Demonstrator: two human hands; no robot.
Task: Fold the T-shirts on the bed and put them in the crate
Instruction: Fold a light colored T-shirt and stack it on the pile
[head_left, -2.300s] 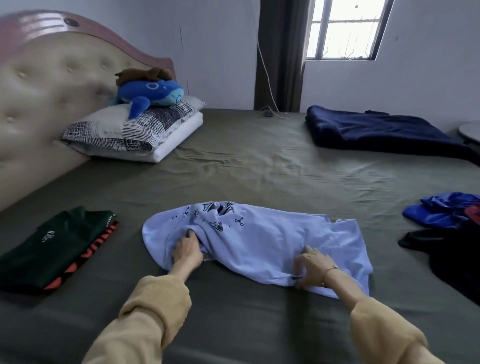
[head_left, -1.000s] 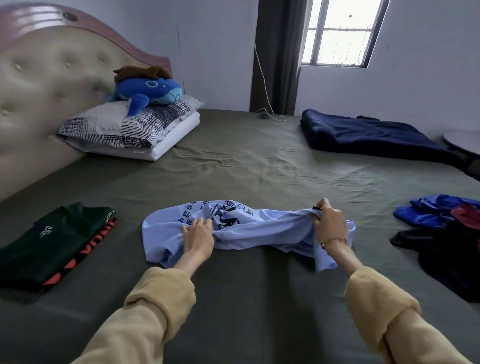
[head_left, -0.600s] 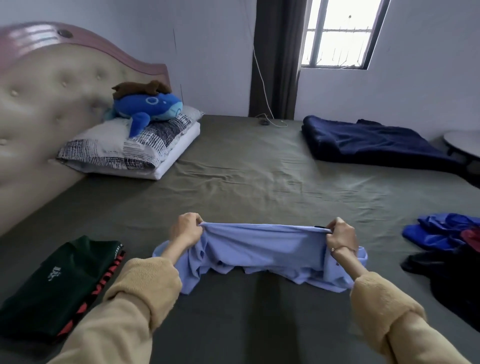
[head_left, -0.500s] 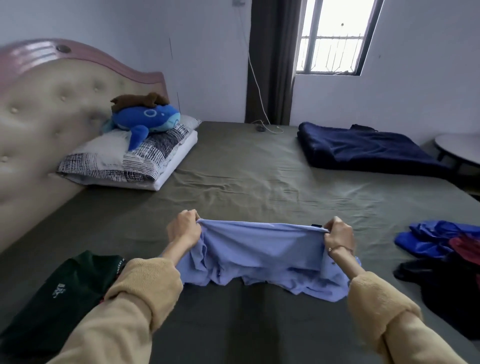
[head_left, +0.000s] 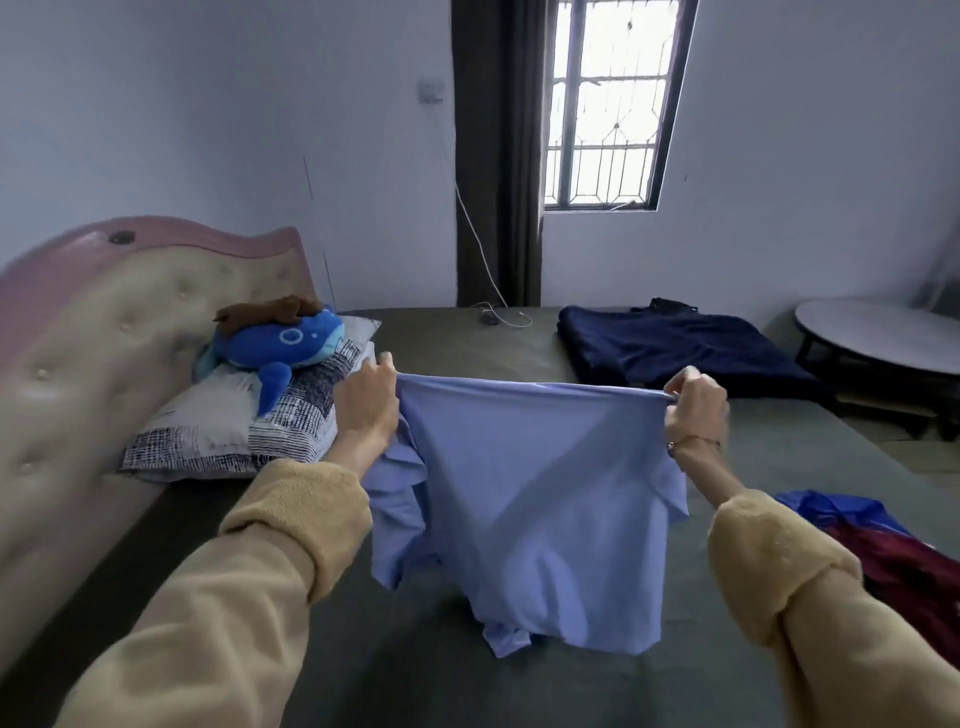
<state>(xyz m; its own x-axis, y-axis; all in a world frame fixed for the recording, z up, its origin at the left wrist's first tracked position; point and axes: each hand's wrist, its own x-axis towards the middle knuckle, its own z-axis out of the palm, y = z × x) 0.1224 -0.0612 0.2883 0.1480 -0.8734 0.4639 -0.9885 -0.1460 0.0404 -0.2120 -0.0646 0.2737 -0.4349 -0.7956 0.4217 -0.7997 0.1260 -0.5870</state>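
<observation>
Light blue T-shirt (head_left: 530, 499) held up over the bed (head_left: 467, 670), one hand at each end of its top edge.

Left hand (head_left: 366, 410): fingers curled round the left end of the stretched edge, fabric bunched below the wrist. Right hand (head_left: 693, 408): fingertips pinching the right end; thin bracelet (head_left: 693, 442) at that wrist. Edge taut and near level between the two grips. Shirt hangs open and flat-faced; lower end sags to the dark green sheet, contact uncertain. Both forearms in tan sleeves. At right, a loose pile of blue and dark red garments (head_left: 883, 545) on the sheet. Further back, a folded navy blanket (head_left: 675, 353). At left, padded headboard (head_left: 104, 332), patterned pillow (head_left: 244, 426) with a blue plush toy (head_left: 283, 345) on top. Round table (head_left: 883, 332) beside the bed at far right. No crate in view.
</observation>
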